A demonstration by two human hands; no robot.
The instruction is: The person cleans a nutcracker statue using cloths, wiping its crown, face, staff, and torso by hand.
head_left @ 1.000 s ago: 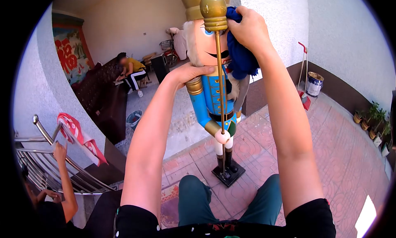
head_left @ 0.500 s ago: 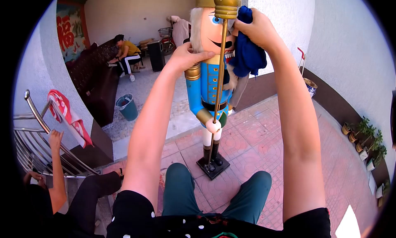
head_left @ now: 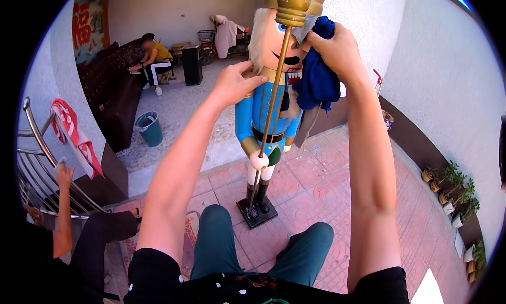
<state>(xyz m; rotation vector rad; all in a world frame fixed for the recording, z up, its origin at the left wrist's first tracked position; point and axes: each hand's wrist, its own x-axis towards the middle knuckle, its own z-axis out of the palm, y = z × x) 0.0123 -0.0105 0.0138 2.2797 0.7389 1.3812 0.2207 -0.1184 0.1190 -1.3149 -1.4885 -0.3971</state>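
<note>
The pink tiled floor (head_left: 327, 172) takes up the most room, spreading in front of and beside the nutcracker figure (head_left: 260, 106), and the pale wall (head_left: 448, 56) rises to the right of it. Well behind the figure, to its left, is the dark sofa (head_left: 108, 93), where a seated person (head_left: 158, 56) bends over something too small to make out. The figure itself stands on its black base (head_left: 258, 219) just ahead of the knees, its top cut off by the edge of the view. Well to its left, another person's hand (head_left: 64, 173) is raised beside the metal railing (head_left: 39, 119); behind it, on the same side, a bucket (head_left: 149, 129) sits on the floor. The gold staff (head_left: 278, 66) runs down in front of the figure's face and coat. A blue cloth (head_left: 319, 82) hangs beside the figure's cheek, bunched in the right hand (head_left: 340, 53), whose grip is closed on it near the top, close to the staff's knob. The left hand (head_left: 236, 83) is at the figure's neck and shoulder, its grip spread wide—thumb toward the collar, fingers by the white hair, with firm contact hard to confirm. Compared with half a second ago, the thumb reaches less far across the collar, so this hand probably steadies more lightly, while the cloth remains beside the face. The figure also slants differently—though the whole scene has rotated, so that is likely the camera rolling.
</note>
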